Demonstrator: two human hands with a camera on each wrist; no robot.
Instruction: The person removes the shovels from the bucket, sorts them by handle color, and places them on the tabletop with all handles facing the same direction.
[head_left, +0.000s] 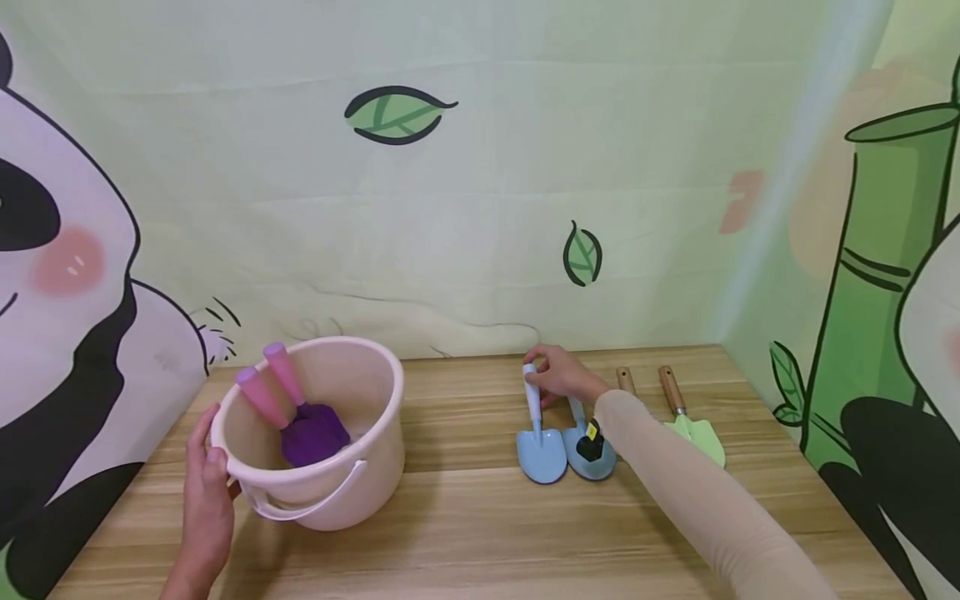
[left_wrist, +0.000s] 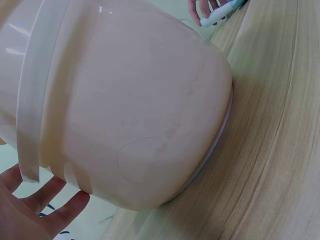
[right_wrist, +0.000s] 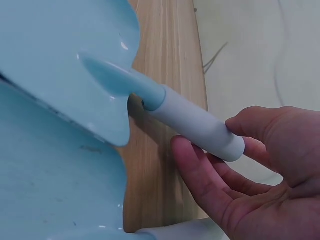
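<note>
At the left, a pale pink bucket [head_left: 360, 492] stands with its handle hanging down its near side. My left hand [head_left: 206, 487] holds it by its left side just under the rim; in the left wrist view, spread fingers [left_wrist: 70, 212] touch its outer wall. Two purple toy shovels [head_left: 315, 433] with pink handles lean inside. My right hand [head_left: 558, 373] pinches the pale handle end of a blue toy shovel [head_left: 542, 457], thumb on one side and fingers on the other. Beside it, a second blue toy shovel [head_left: 581, 462] is partly hidden by my right wrist.
Farther right lies a green shovel [head_left: 701, 435] with a wooden handle. Another wooden handle [head_left: 626, 379] shows beside it, the rest hidden by my sleeve. Behind the wooden table [head_left: 457, 533] hangs a printed cloth [head_left: 480, 208] with pandas, leaves and bamboo.
</note>
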